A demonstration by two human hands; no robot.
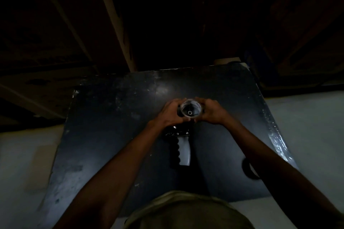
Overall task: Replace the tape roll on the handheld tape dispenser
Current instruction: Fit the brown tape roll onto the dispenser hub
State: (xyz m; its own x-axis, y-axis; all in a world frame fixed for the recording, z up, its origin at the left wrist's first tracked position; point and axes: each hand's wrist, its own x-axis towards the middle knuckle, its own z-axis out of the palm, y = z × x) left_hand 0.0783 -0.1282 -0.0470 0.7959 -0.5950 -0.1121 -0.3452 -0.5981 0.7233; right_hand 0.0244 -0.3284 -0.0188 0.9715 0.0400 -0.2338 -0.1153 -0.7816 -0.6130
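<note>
Both hands are seen from the head camera clasped about the tape roll [191, 111]: the left hand [172, 112] is curled on its nine o'clock side, the right hand [211, 111] on its three o'clock side. The roll is held over the head of the tape dispenser [181, 145], its open core facing up. The dispenser's long axis is laid on the dark bench [111, 117] from twelve to six o'clock, handle toward the person. Neither hand is nearer. A straight downward push is judged to be needed.

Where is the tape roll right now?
Head view, centre: the tape roll sits between both hands at the dispenser's far end, beyond its handle.
</note>
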